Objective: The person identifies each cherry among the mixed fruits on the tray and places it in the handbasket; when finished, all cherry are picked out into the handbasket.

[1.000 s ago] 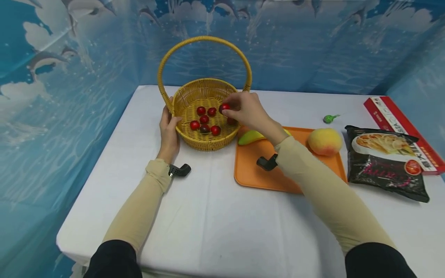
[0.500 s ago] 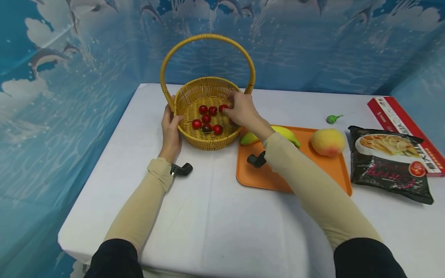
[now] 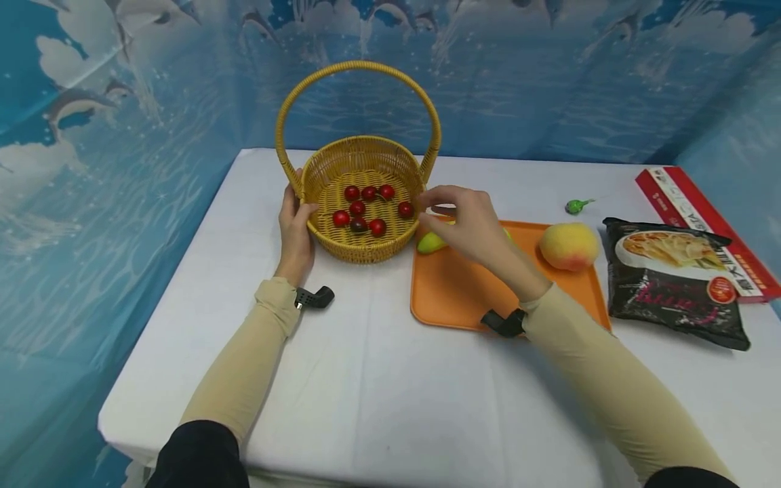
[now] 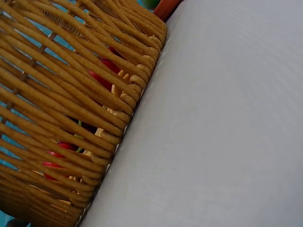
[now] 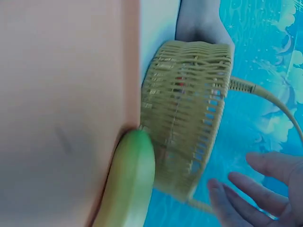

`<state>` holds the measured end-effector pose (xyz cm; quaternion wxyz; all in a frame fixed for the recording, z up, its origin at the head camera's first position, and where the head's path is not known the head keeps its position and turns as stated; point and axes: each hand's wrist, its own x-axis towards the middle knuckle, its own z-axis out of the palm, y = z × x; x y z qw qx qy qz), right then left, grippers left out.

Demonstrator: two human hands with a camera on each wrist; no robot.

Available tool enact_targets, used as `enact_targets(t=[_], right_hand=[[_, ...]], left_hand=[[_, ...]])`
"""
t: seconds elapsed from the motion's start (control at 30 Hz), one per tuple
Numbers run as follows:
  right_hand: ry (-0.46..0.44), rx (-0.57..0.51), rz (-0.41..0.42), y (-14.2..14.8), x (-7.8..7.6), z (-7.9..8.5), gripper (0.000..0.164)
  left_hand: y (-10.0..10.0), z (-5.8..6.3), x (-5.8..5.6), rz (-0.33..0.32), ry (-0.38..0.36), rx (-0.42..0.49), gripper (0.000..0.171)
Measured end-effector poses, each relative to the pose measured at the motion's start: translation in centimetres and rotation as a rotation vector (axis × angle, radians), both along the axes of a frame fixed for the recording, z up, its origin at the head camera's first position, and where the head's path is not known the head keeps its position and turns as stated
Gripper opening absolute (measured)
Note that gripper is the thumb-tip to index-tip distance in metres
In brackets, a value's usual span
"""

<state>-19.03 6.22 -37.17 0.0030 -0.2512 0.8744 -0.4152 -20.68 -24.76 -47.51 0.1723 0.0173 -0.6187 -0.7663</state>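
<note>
A yellow wicker basket (image 3: 365, 254) with a tall hoop handle stands on the white-covered table, several red cherries (image 3: 377, 228) lying on its bottom. My left hand (image 3: 295, 234) grips the basket's left side, thumb at the rim and fingers around the outside. Just right of the basket, my right hand (image 3: 470, 220) hovers over the orange tray (image 3: 448, 308) with nothing in it. Its fingers (image 5: 258, 189) are apart and loosely bent in the right wrist view. Below that hand a banana (image 5: 129, 182) lies on the tray, partly hidden in the head view.
A peach (image 3: 569, 247) sits on the tray's right part. Farther right are a black food bag (image 3: 674, 285) and a red box (image 3: 708, 230) partly under it. A small green object (image 3: 576, 207) lies behind the tray. A blue dolphin-print curtain (image 3: 518, 102) surrounds the table.
My right hand has let go of a cherry in the basket and drawn back right, over the tray. The left hand keeps its grip on the basket.
</note>
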Motion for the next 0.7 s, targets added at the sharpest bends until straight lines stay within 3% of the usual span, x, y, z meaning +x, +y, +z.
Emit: enact_targets(t=[0.27, 0.7], right_hand=[[0.01, 0.073, -0.072, 4.7, 2.8, -1.2, 0.038], [0.102, 0.123, -0.068, 9.1, 5.4, -3.0, 0.036]], left_hand=[[-0.8, -0.2, 0.1, -0.001, -0.011, 0.017, 0.072], [-1.2, -0.4, 0.0, -0.008, -0.013, 0.03, 0.073]])
